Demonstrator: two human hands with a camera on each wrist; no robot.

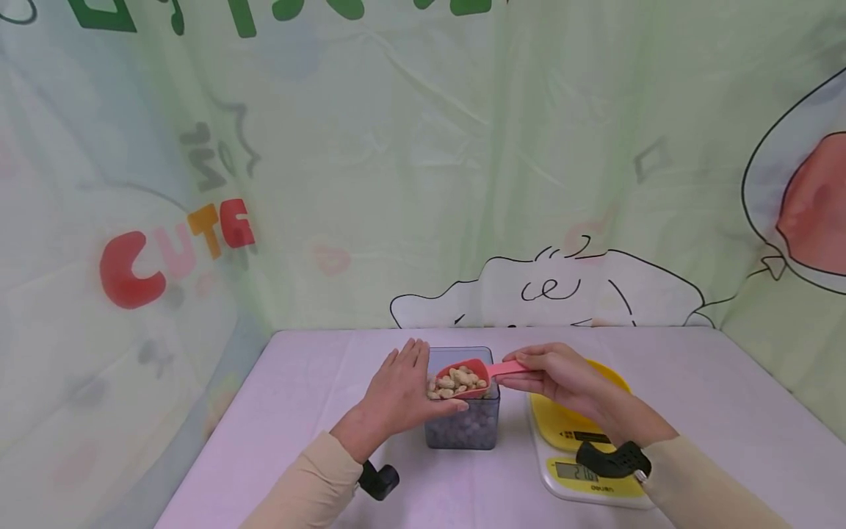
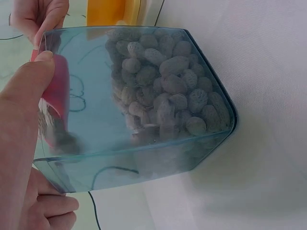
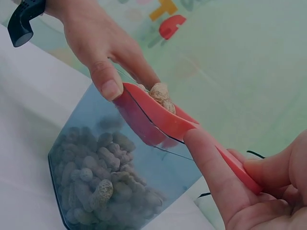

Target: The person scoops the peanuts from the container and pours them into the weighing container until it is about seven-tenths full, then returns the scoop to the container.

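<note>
A clear bluish plastic container (image 1: 461, 435) stands on the table, its lower part filled with unshelled peanuts (image 3: 91, 177). My left hand (image 1: 396, 397) holds its near left corner, the thumb (image 2: 41, 72) over the near rim and the fingers along the left side. With thumb and fingers my right hand (image 1: 562, 375) grips the handle of a red scoop (image 1: 489, 369). Heaped with peanuts (image 1: 459, 380), the scoop lies level in the container's mouth, close by the left thumb. In the right wrist view the scoop's bowl (image 3: 144, 120) overlaps the rim.
Right of the container is a white and yellow kitchen scale (image 1: 555, 477) with digits on its display. A yellow dish (image 1: 611, 375) sits on it, partly behind the right hand. A pale cloth covers the table (image 1: 297, 411); printed curtains (image 1: 370, 184) hang behind and at the sides.
</note>
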